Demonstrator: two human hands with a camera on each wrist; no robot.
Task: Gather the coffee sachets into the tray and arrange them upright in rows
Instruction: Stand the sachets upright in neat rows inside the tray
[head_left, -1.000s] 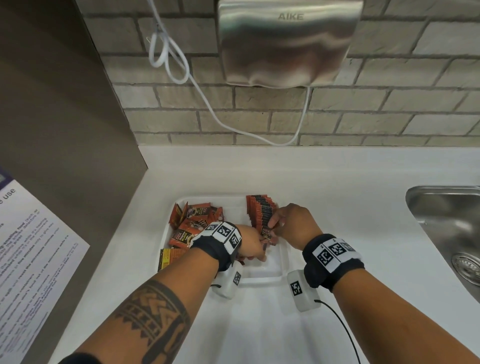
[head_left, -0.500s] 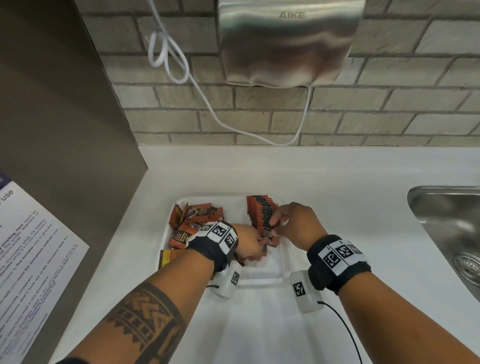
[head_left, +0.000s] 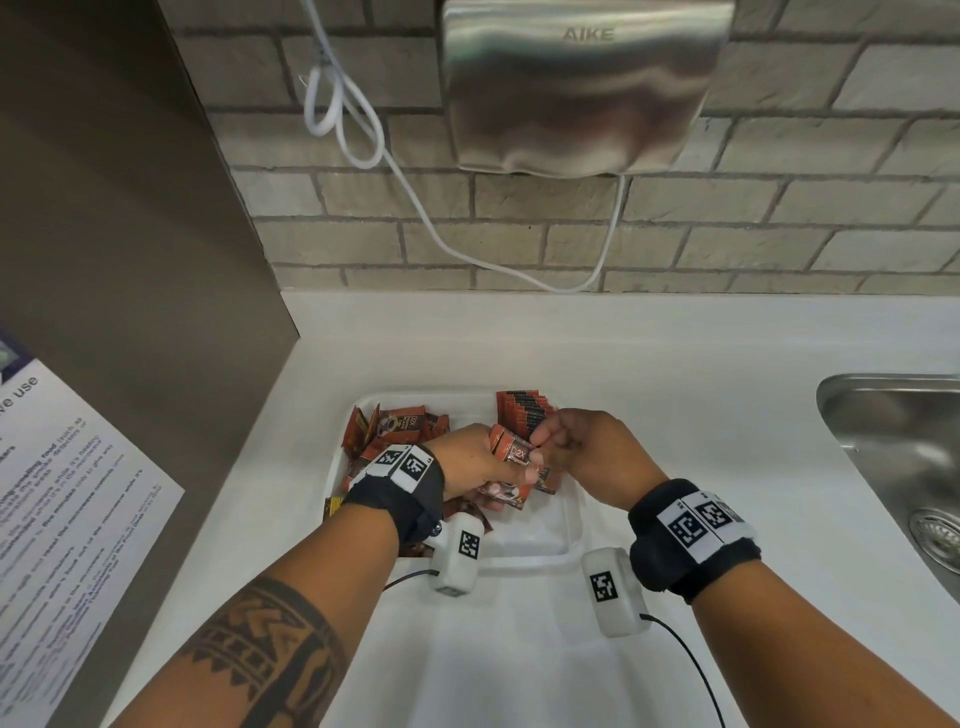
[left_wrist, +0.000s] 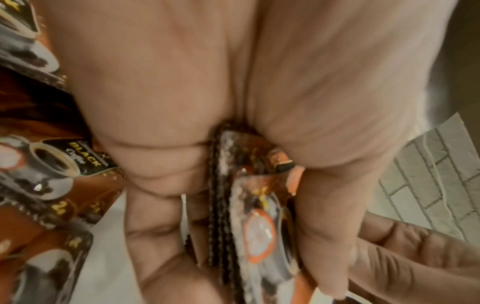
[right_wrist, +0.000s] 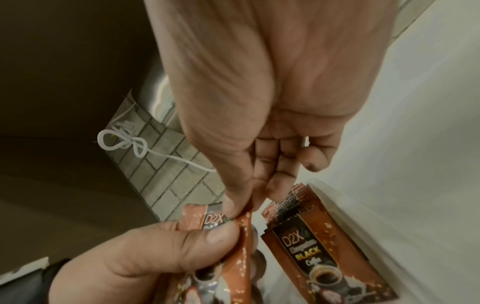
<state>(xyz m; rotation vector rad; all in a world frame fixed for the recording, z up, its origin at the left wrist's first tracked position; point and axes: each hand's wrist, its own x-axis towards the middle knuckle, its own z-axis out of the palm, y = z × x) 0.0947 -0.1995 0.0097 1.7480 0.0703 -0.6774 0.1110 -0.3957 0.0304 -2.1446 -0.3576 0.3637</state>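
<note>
A white tray (head_left: 569, 530) lies on the counter. A row of upright orange-and-black coffee sachets (head_left: 522, 410) stands at its back right, and a loose pile of sachets (head_left: 400, 423) fills its left side. My left hand (head_left: 480, 462) grips a small bundle of sachets (head_left: 511, 452) over the tray's middle; the left wrist view shows the bundle's edges (left_wrist: 233, 205) between thumb and fingers. My right hand (head_left: 582, 447) pinches the top edge of one sachet (right_wrist: 242, 232) in that bundle with thumb and forefinger. The upright row (right_wrist: 311, 244) stands just right of it.
A steel sink (head_left: 904, 457) is set into the counter at right. A hand dryer (head_left: 576, 83) with a white cable (head_left: 415, 208) hangs on the brick wall behind. A brown panel with a printed notice (head_left: 62, 499) closes off the left side.
My left hand rose from the tray floor with a bundle of sachets. My right hand left the upright row and came over to pinch one sachet in the bundle.
</note>
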